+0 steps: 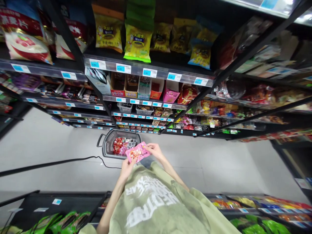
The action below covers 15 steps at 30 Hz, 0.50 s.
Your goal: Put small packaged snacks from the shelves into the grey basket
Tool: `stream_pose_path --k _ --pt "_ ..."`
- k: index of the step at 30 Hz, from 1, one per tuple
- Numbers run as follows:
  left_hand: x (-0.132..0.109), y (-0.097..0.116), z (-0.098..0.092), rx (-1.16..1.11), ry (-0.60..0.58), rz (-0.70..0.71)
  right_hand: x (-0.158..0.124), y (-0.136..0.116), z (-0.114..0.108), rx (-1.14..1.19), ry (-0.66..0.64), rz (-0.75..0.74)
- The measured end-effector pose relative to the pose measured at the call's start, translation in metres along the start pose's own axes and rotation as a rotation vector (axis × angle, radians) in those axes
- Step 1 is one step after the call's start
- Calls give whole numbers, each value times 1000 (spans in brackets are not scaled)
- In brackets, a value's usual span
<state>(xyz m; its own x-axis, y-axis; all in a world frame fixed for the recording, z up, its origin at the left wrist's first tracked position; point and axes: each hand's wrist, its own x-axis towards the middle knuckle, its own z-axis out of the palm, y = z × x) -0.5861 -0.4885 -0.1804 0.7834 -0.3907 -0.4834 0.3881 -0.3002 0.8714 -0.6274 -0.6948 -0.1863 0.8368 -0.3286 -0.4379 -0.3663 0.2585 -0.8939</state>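
A flat pink snack packet [137,152] is stretched between my two hands in front of my body. My left hand [127,166] pinches its lower left edge, thumb on top. At the upper right corner, my right hand [154,150] grips it between thumb and fingers. Below the packet on the floor stands a dark grey shopping basket [105,148], its handle tipped out to the left. Red packets [118,145] and several silver and pink packets lie inside it. The packet and my left hand cover part of the basket's right side.
Ahead rises a black shelf rack with yellow snack bags [138,42] on top and open display boxes [143,87] lower down. A black cord [97,157] runs at left. Behind me is another shelf with green bags [60,222].
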Motion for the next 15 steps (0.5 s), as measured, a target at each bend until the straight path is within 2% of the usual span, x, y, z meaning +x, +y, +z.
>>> stream_pose_path --k 4,9,12,15 --pt "-7 6 4 -49 6 -101 3 0 5 -37 -3 -23" --pt "-10 14 0 -123 -16 -130 3 -6 4 -48 -36 -95" --pt "-11 19 -1 -178 -26 -125 7 -9 1 23 -145 -79" --pt "-9 23 1 -219 16 -143 12 -15 0 69 -347 -17"
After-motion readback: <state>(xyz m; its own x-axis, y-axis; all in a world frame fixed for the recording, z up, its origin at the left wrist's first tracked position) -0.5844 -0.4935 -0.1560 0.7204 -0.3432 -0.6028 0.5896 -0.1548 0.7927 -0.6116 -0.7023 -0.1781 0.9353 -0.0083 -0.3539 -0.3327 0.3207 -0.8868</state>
